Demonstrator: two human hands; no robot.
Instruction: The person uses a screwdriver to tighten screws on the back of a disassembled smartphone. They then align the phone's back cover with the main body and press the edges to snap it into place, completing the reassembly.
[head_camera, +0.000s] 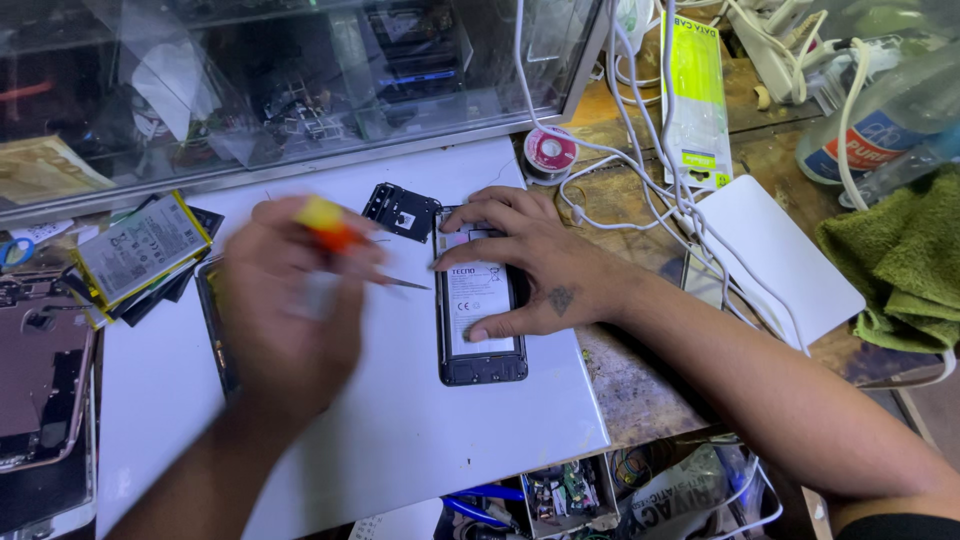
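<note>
Opened phone (480, 330) lies back-up on the white mat (400, 440), pinned flat under the right hand (530, 270). Left hand (285, 310), motion-blurred, is closed around a screwdriver (335, 240), tip just left of the phone. Detached black cover piece (400, 210) sits beside the phone's top edge.

Smooth matt white plastic work mat (400, 430), opened black plastic phone with paper-labelled battery (480, 300), thin bright metal screwdriver shaft with glossy orange-yellow plastic handle (325, 228), rough green terry cloth (900, 260), worn scuffed wooden bench (630, 380), glossy glass cabinet front (280, 80)

Yellow-green cable package (697, 95) behind white-labelled battery (480, 305)
</note>
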